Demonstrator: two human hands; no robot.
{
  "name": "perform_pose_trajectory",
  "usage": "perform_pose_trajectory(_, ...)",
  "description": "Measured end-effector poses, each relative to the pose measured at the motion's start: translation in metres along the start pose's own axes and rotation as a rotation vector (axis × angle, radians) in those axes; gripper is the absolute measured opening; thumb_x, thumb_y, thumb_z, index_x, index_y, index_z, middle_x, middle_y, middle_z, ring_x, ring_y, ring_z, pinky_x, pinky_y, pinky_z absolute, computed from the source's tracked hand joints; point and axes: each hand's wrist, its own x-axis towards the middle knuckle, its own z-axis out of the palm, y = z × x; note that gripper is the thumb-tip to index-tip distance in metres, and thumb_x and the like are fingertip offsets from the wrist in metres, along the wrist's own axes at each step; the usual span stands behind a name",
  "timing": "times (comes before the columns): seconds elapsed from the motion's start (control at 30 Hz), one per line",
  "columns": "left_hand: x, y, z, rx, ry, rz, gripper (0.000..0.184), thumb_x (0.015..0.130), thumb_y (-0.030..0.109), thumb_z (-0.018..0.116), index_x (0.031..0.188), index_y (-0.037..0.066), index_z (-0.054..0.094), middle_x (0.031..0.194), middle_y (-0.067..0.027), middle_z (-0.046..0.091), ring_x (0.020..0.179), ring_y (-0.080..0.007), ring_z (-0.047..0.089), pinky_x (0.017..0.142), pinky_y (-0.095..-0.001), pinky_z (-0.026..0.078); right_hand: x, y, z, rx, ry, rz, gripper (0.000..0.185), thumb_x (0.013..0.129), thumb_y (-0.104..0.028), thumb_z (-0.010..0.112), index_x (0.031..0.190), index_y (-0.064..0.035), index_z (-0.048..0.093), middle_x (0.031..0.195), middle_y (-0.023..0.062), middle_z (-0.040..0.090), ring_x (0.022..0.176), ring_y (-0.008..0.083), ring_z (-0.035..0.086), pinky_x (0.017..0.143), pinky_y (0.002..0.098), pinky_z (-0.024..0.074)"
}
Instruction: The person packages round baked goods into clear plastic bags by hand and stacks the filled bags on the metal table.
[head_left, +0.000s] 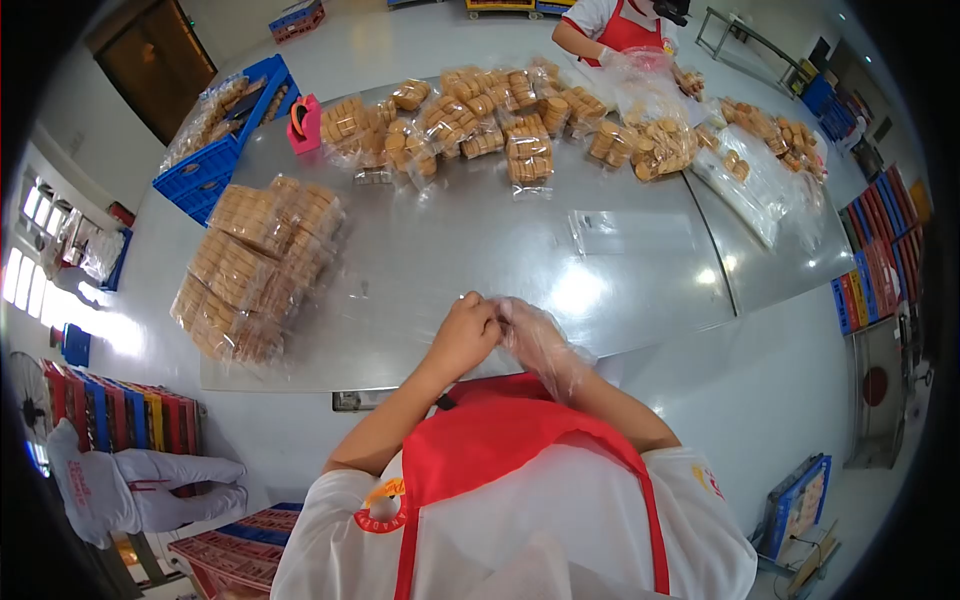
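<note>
My left hand (pixel 468 332) is bare, its fingers bent and pressed against the fingertips of my right hand. A loose clear plastic glove (pixel 568 368) covers my right hand (pixel 528 330) and part of the wrist. The left fingers seem to pinch the glove near its fingertips; the exact grip is too small to make out. The right fingers are curled in and partly hidden by the left ones. Both hands meet over the near edge of the steel table (pixel 430 265). Beyond them lies a flat clear plastic bag (pixel 635 232).
Stacked packs of round biscuits (pixel 255 260) stand at the left. More biscuit packs (pixel 450 120) lie along the far side, near a pink tape dispenser (pixel 304 124). A blue crate (pixel 205 170) is at the far left corner. A co-worker (pixel 625 30) in a red apron handles plastic across the table.
</note>
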Motion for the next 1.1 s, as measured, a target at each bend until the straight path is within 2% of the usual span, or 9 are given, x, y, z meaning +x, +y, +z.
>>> perform_pose_trajectory(0.33, 0.002, -0.007, 0.016, -0.210, 0.118, -0.128, 0.021, 0.082, 0.016, 0.071, 0.076, 0.000, 0.058, 0.087, -0.0151, 0.053, 0.084, -0.0326, 0.054, 0.074, -0.0406, 0.046, -0.008, -0.006, 0.003, -0.017, 0.043, -0.017, 0.028, 0.105, -0.018, 0.046, 0.119, 0.0051, 0.055, 0.114, 0.0120, 0.062, 0.100, 0.0188, 0.062, 0.090, 0.0319, 0.0552)
perform_pose_trajectory(0.43, 0.003, -0.003, 0.010, -0.178, 0.126, -0.116, 0.024, 0.081, 0.018, 0.073, 0.075, 0.000, 0.058, 0.085, -0.0147, 0.052, 0.083, -0.0318, 0.054, 0.073, -0.0403, 0.046, 0.005, 0.002, -0.014, 0.035, -0.143, -0.034, 0.028, 0.105, -0.018, 0.046, 0.117, 0.0054, 0.057, 0.112, 0.0117, 0.062, 0.100, 0.0183, 0.062, 0.090, 0.0317, 0.0552)
perform_pose_trajectory(0.57, 0.002, -0.004, 0.015, -0.098, 0.138, -0.082, 0.027, 0.080, 0.021, 0.075, 0.076, 0.000, 0.059, 0.086, -0.0139, 0.052, 0.081, -0.0304, 0.054, 0.072, -0.0396, 0.046, 0.003, 0.000, -0.011, 0.052, -0.036, -0.003, 0.027, 0.104, -0.017, 0.048, 0.115, 0.0054, 0.057, 0.111, 0.0115, 0.062, 0.097, 0.0182, 0.063, 0.089, 0.0312, 0.0560)
perform_pose_trajectory(0.63, 0.003, -0.008, 0.017, -0.180, 0.139, -0.131, 0.027, 0.081, 0.021, 0.076, 0.077, 0.000, 0.059, 0.087, -0.0131, 0.052, 0.080, -0.0290, 0.055, 0.071, -0.0386, 0.047, 0.002, 0.001, -0.007, 0.086, 0.043, -0.027, 0.026, 0.103, -0.017, 0.050, 0.114, 0.0054, 0.057, 0.110, 0.0117, 0.062, 0.095, 0.0187, 0.063, 0.088, 0.0317, 0.0566)
perform_pose_trajectory(0.67, 0.003, -0.008, 0.018, -0.218, 0.142, -0.149, 0.027, 0.081, 0.021, 0.076, 0.077, 0.000, 0.059, 0.088, -0.0127, 0.052, 0.079, -0.0283, 0.055, 0.071, -0.0381, 0.047, 0.003, 0.005, -0.012, -0.109, 0.007, -0.118, 0.027, 0.102, -0.017, 0.051, 0.114, 0.0063, 0.057, 0.111, 0.0134, 0.062, 0.095, 0.0203, 0.063, 0.088, 0.0330, 0.0574)
perform_pose_trajectory(0.77, 0.003, -0.008, 0.014, -0.285, 0.140, -0.161, 0.025, 0.083, 0.019, 0.075, 0.078, 0.000, 0.059, 0.089, -0.0114, 0.051, 0.078, -0.0251, 0.054, 0.070, -0.0357, 0.047, -0.005, -0.007, 0.000, 0.063, 0.060, -0.010, 0.028, 0.102, -0.018, 0.051, 0.113, 0.0073, 0.057, 0.112, 0.0147, 0.060, 0.099, 0.0217, 0.063, 0.088, 0.0344, 0.0577)
perform_pose_trajectory(0.87, 0.001, -0.005, 0.010, -0.318, 0.112, -0.172, 0.021, 0.085, 0.017, 0.072, 0.083, 0.000, 0.060, 0.090, -0.0100, 0.050, 0.079, -0.0208, 0.051, 0.071, -0.0323, 0.045, -0.001, -0.001, -0.009, 0.127, 0.007, -0.037, 0.031, 0.098, -0.021, 0.061, 0.113, 0.0061, 0.060, 0.113, 0.0157, 0.062, 0.102, 0.0241, 0.064, 0.086, 0.0367, 0.0586)
perform_pose_trajectory(0.97, 0.001, -0.012, 0.012, -0.350, 0.103, -0.154, 0.018, 0.087, 0.015, 0.070, 0.083, 0.000, 0.060, 0.091, -0.0087, 0.049, 0.081, -0.0198, 0.050, 0.073, -0.0309, 0.044, -0.004, -0.005, -0.001, 0.088, 0.065, -0.030, 0.034, 0.098, -0.024, 0.062, 0.114, 0.0053, 0.059, 0.113, 0.0163, 0.062, 0.103, 0.0263, 0.063, 0.089, 0.0395, 0.0579)
perform_pose_trajectory(1.1, 0.000, -0.013, 0.012, -0.431, 0.092, -0.178, 0.014, 0.089, 0.011, 0.067, 0.083, 0.000, 0.060, 0.092, -0.0068, 0.049, 0.082, -0.0180, 0.050, 0.074, -0.0296, 0.043, -0.004, -0.003, -0.003, 0.117, 0.022, -0.053, 0.028, 0.100, -0.017, 0.058, 0.115, 0.0061, 0.056, 0.113, 0.0161, 0.060, 0.105, 0.0281, 0.063, 0.093, 0.0445, 0.0577)
